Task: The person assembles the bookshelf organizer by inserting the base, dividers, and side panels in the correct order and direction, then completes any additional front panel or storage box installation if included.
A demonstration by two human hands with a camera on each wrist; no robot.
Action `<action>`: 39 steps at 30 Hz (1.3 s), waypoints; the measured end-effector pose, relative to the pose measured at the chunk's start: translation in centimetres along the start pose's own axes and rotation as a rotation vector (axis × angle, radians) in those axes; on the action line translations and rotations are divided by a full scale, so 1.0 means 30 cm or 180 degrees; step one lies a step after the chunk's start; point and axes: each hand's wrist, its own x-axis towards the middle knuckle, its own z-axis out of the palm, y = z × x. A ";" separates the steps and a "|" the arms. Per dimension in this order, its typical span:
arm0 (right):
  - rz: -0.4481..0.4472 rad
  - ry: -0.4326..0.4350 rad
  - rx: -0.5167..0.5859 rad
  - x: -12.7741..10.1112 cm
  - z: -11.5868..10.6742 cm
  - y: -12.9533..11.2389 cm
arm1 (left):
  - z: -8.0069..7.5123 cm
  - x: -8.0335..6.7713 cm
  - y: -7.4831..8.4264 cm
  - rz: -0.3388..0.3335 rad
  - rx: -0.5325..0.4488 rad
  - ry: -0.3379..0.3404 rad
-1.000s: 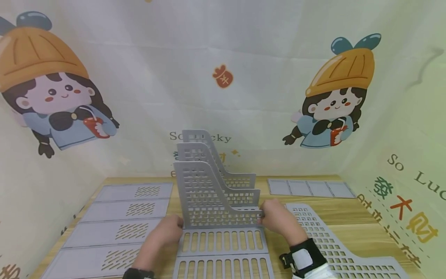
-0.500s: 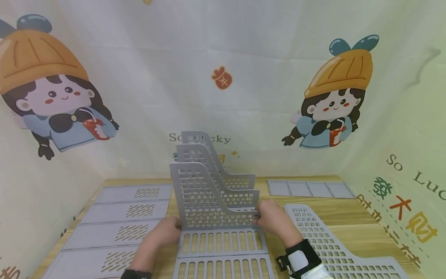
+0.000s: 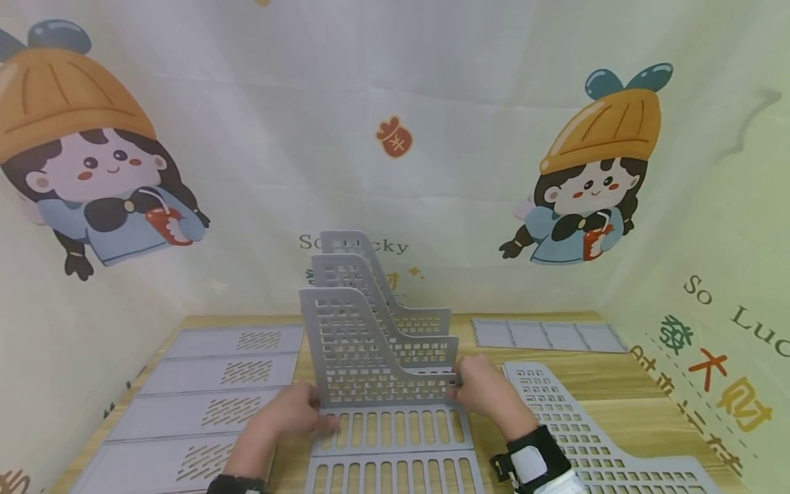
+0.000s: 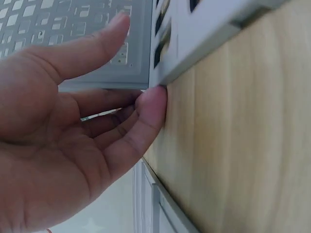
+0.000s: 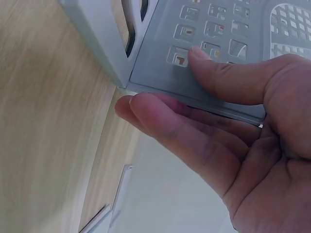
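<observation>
Three grey perforated file-rack dividers stand upright, one behind another, on a slotted grey base (image 3: 395, 432) in the head view. The nearest divider (image 3: 370, 357) has a tall left side and a low right end. My right hand (image 3: 484, 391) pinches that low right end; in the right wrist view the thumb (image 5: 214, 73) lies on the divider's face and the fingers are at its edge. At the left edge of the base is my left hand (image 3: 293, 408). Its fingertips (image 4: 153, 104) touch the base's side near the table, and its thumb is extended, apart from the fingers.
A flat grey panel (image 3: 154, 412) with diagonal slots lies on the wooden table at left. At right lies another perforated divider (image 3: 574, 432). A narrow segmented strip (image 3: 549, 335) is at the back right. A printed cloth (image 3: 463, 171) hangs behind and around the table.
The nearest divider has shifted slightly left, and my right hand has moved left with it. My left thumb has swung out over the base, away from the divider.
</observation>
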 end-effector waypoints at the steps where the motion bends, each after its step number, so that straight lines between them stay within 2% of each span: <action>1: -0.0008 0.0002 -0.0024 0.001 0.000 0.000 | -0.001 0.002 0.000 -0.0004 0.0000 0.0014; 6: -0.0071 -0.0131 -0.0002 0.000 -0.015 0.011 | 0.020 0.016 -0.005 -0.0030 0.0047 0.0171; 11: -0.0096 -0.0535 0.0441 -0.015 -0.049 0.039 | 0.038 0.012 0.001 -0.0087 -0.0050 0.0274; 14: -0.0016 -0.0773 0.0617 -0.026 -0.078 0.070 | 0.029 -0.002 0.006 -0.0109 -0.0194 0.0187; 16: 0.0114 -0.0877 0.0614 -0.035 -0.104 0.096 | 0.017 -0.009 0.005 -0.0145 -0.0318 0.0074; 20: 0.0301 -0.0836 0.0397 -0.052 -0.162 0.169 | -0.006 -0.021 -0.008 -0.0218 -0.0433 -0.0096; 24: 0.0573 -0.0696 0.0296 -0.066 -0.208 0.249 | -0.020 -0.021 -0.028 -0.0151 -0.0315 -0.0101; 27: 0.0908 -0.0671 0.0164 -0.083 -0.227 0.297 | -0.020 -0.020 -0.043 0.0029 -0.0198 -0.0121; 31: 0.1249 -0.0804 -0.0141 -0.109 -0.236 0.340 | -0.019 -0.028 -0.059 0.0260 0.0080 -0.0211; 36: 0.1520 -0.1024 -0.0167 -0.136 -0.235 0.370 | -0.012 -0.031 -0.058 0.0307 0.0418 -0.0184; 39: 0.1583 -0.1057 -0.0146 -0.138 -0.230 0.389 | -0.005 -0.028 -0.055 0.0316 0.0475 -0.0124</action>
